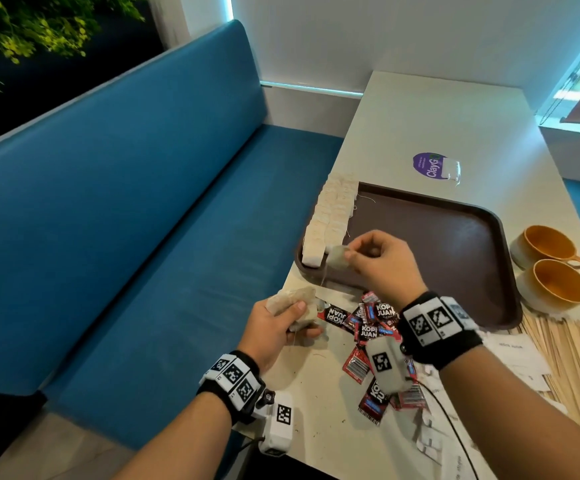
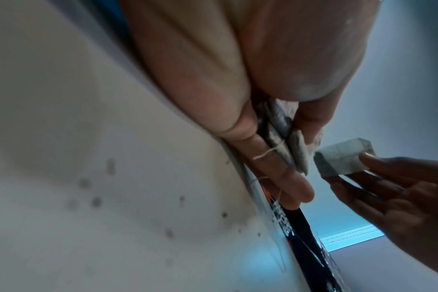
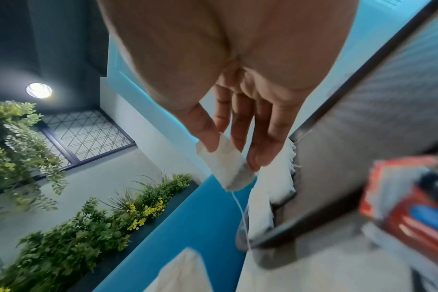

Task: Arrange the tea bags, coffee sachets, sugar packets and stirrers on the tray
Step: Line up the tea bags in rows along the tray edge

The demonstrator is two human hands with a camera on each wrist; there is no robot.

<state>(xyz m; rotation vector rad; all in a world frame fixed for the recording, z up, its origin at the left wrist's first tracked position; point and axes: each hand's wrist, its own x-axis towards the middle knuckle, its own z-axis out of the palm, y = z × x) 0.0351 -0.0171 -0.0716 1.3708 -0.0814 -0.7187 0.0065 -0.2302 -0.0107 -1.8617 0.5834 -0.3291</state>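
A dark brown tray [image 1: 454,237] lies on the pale table, with rows of white tea bags [image 1: 330,216] lined along its left edge. My right hand [image 1: 371,261] hovers over the tray's near left corner and pinches one tea bag [image 1: 337,257] [image 3: 225,166] between thumb and fingers, its string dangling. My left hand [image 1: 281,327] holds a small stack of tea bags [image 1: 295,303] [image 2: 283,138] at the table's left edge. Red and black coffee sachets [image 1: 371,327] lie heaped in front of the tray. Wooden stirrers [image 1: 565,355] and white sugar packets [image 1: 520,355] lie at the right.
Two orange-lined cups [image 1: 551,268] stand right of the tray. A purple sticker [image 1: 430,166] and a clear packet [image 1: 451,169] lie beyond it. A blue bench [image 1: 143,220] runs along the table's left side. Most of the tray's surface is bare.
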